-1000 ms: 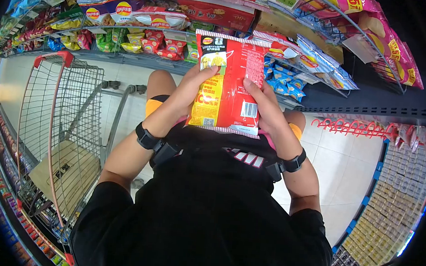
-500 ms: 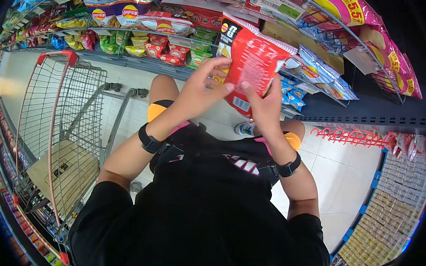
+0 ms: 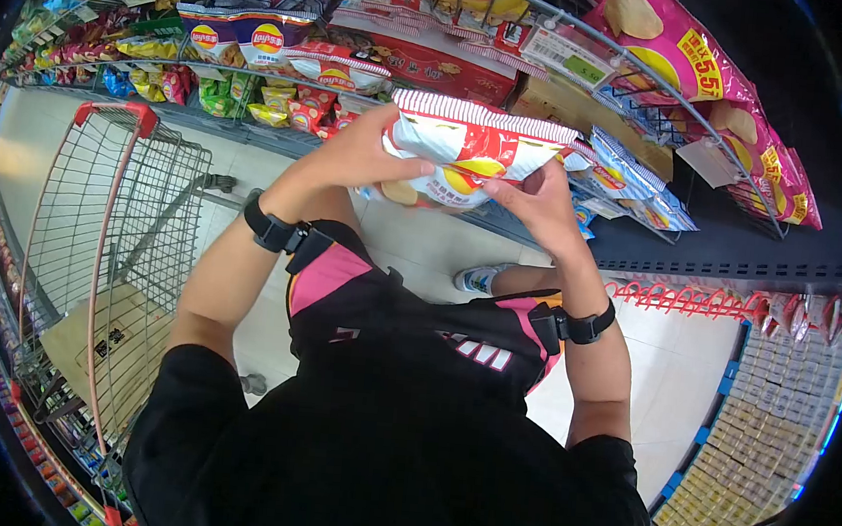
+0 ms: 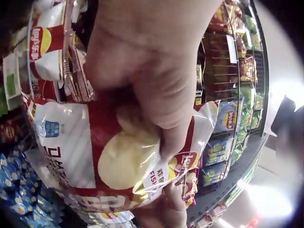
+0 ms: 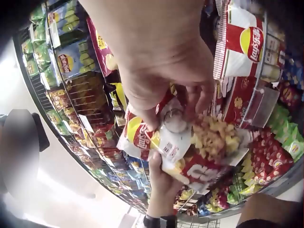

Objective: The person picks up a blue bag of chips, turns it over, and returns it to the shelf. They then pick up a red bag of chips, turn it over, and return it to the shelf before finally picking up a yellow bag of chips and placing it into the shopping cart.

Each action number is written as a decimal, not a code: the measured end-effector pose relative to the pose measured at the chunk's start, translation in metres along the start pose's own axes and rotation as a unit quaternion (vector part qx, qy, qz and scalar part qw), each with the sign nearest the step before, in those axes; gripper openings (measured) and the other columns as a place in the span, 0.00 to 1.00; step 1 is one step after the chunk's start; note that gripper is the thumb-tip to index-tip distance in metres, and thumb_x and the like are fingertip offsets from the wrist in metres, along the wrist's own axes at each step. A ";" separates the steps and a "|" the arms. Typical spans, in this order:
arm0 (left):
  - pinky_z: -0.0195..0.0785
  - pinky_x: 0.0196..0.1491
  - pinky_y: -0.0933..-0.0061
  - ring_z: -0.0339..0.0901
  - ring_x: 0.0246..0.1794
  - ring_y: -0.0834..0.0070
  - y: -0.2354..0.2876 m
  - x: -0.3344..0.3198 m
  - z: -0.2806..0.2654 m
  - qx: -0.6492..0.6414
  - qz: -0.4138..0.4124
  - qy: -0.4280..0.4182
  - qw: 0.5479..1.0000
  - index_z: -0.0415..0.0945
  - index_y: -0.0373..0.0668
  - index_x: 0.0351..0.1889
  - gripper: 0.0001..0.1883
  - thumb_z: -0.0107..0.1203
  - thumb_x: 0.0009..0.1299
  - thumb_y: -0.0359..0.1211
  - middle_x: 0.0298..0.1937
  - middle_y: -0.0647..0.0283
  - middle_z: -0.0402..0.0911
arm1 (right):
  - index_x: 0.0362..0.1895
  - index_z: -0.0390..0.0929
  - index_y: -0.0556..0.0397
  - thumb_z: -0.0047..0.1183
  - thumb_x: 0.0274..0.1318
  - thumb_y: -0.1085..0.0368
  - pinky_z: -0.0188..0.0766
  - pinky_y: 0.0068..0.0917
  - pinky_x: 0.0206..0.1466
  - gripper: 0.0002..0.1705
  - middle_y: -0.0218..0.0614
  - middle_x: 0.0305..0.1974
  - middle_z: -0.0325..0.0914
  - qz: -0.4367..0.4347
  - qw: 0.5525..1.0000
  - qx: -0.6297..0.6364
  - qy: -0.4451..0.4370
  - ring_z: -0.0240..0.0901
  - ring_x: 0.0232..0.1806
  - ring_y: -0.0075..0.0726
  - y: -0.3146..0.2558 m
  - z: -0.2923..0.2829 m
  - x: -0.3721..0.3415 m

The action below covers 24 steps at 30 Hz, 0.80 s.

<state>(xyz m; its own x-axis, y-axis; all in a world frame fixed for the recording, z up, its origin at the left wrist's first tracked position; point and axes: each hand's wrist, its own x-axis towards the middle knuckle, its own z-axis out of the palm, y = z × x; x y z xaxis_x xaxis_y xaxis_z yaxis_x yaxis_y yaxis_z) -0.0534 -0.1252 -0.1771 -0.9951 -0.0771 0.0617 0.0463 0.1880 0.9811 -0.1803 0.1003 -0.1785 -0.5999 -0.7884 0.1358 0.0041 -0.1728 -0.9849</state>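
A red and white bag of potato chips [image 3: 484,147] is held up in front of the shelf, its striped top seal toward the shelf and its printed front with a yellow round logo facing up. My left hand [image 3: 365,155] grips its left side, thumb over the front and fingers hidden behind. On the other side my right hand [image 3: 546,212] pinches the bag near its right edge, thumb on the front. From the left wrist, the bag [image 4: 118,161] shows a large pictured chip. The right wrist view shows the bag [image 5: 209,164] tilted, with pictured food pieces.
Wire shelves ahead carry many snack bags, including pink bags [image 3: 713,68] at upper right and blue-white bags [image 3: 635,176] below. A shopping cart [image 3: 112,229] with a brown paper bag [image 3: 104,337] stands at left. Red hooks [image 3: 685,300] jut out at right.
The bag has turned from its back, with barcode, to its front. My left hand briefly loosened, then gripped the left side again. The bag is now tipped and nearer the shelf.
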 end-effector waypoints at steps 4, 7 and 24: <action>0.60 0.63 0.68 0.69 0.61 0.68 0.022 0.018 -0.026 0.169 0.059 0.003 0.984 0.65 0.42 0.64 0.41 0.71 0.52 0.36 0.59 0.55 0.74 | 0.46 0.75 0.62 0.64 0.52 0.69 0.75 0.25 0.43 0.18 0.38 0.42 0.80 -0.017 0.994 -0.050 0.091 0.77 0.42 0.26 0.010 0.009 0.018; 0.60 0.63 0.65 0.69 0.61 0.63 0.009 0.029 -0.057 0.231 0.123 0.047 0.964 0.66 0.43 0.64 0.39 0.69 0.54 0.40 0.60 0.56 0.73 | 0.41 0.77 0.63 0.62 0.53 0.70 0.74 0.23 0.41 0.13 0.36 0.38 0.81 -0.020 0.978 -0.131 0.158 0.77 0.37 0.25 0.029 0.010 0.030; 0.70 0.47 0.63 0.77 0.40 0.55 -0.033 0.020 -0.129 0.494 0.182 0.250 0.813 0.81 0.37 0.38 0.08 0.56 0.61 0.25 0.36 0.53 0.82 | 0.58 0.64 0.56 0.55 0.49 0.78 0.74 0.24 0.43 0.29 0.41 0.60 0.63 -0.111 0.943 -0.226 0.217 0.75 0.47 0.32 0.048 0.005 0.033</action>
<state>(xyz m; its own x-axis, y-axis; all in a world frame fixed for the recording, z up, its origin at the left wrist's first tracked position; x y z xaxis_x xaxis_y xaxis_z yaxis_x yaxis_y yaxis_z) -0.0640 -0.2588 -0.1842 -0.7603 -0.1814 0.6237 -0.0080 0.9627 0.2704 -0.1960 0.0626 -0.2209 -0.8170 -0.4299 0.3844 -0.4427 0.0403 -0.8957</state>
